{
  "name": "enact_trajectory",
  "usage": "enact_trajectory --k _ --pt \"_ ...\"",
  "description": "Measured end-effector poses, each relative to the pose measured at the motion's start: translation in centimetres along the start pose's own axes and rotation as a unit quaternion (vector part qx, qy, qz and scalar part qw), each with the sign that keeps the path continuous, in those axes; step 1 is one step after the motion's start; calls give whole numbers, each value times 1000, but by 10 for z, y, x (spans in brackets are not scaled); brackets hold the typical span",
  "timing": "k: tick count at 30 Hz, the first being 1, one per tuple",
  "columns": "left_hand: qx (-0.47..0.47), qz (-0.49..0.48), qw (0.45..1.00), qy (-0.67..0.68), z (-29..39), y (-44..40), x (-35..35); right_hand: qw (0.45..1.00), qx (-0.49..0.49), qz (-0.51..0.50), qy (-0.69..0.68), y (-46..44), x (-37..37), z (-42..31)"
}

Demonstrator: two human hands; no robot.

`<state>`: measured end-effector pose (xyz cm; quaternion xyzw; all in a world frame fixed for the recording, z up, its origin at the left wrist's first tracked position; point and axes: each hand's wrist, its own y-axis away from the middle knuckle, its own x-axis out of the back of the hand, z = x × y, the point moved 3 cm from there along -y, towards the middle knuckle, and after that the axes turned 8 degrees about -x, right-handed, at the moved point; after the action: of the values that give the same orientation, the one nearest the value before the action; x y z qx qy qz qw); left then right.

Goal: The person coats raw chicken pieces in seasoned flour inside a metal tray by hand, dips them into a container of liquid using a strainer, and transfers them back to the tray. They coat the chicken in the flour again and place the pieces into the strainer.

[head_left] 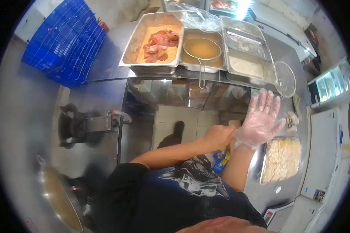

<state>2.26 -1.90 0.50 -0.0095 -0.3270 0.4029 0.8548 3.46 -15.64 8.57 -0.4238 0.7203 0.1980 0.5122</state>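
Observation:
My left hand (220, 137) is bare and closed, its fingers pinching at the wrist edge of the clear plastic glove (243, 136). That glove covers my right hand (261, 118), which is open with its fingers spread and pointing away from me. Beyond the hands stands a metal pan (131, 58) of orange-tan powder with raw meat pieces (159, 44) on top. Beside it is a pan of yellowish liquid (202, 66) with a round strainer (203, 49) resting in it. A third pan of whitish powder (247, 66) holds a wire basket (247, 43).
A round mesh strainer (286, 79) lies at the counter's right end. On the right counter sits a tray of pale, coated food (280, 160), with a scale (278, 217) nearer me. Blue crates (64, 44) stand at left, above a black-and-steel appliance (95, 124). A large metal pan (58, 194) is lower left.

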Motion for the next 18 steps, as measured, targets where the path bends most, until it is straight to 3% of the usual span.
enact_trajectory --k 2,3,5,11,14,15,17,18 --pt "73 -20 997 -28 1 -3 14 1000 -7 -12 16 -9 -6 14" --pt "72 0 997 19 0 0 27 997 -16 -22 66 -10 -28 30" --pt "113 -73 991 10 -27 3 61 999 -28 -26 36 -19 -46 78" --pt "79 -158 984 12 -90 -5 162 986 -118 -116 28 -58 -101 201" --pt "64 -223 973 -9 -113 11 222 939 -199 -110 260 -64 -137 258" --pt "63 -225 972 -11 -126 17 236 940 -197 -108 258 -71 -140 272" --pt "104 -93 990 13 -155 31 260 872 -342 -93 338 -91 -124 311" --pt "106 -102 989 16 -162 35 273 852 -417 -72 309 -100 -114 328"
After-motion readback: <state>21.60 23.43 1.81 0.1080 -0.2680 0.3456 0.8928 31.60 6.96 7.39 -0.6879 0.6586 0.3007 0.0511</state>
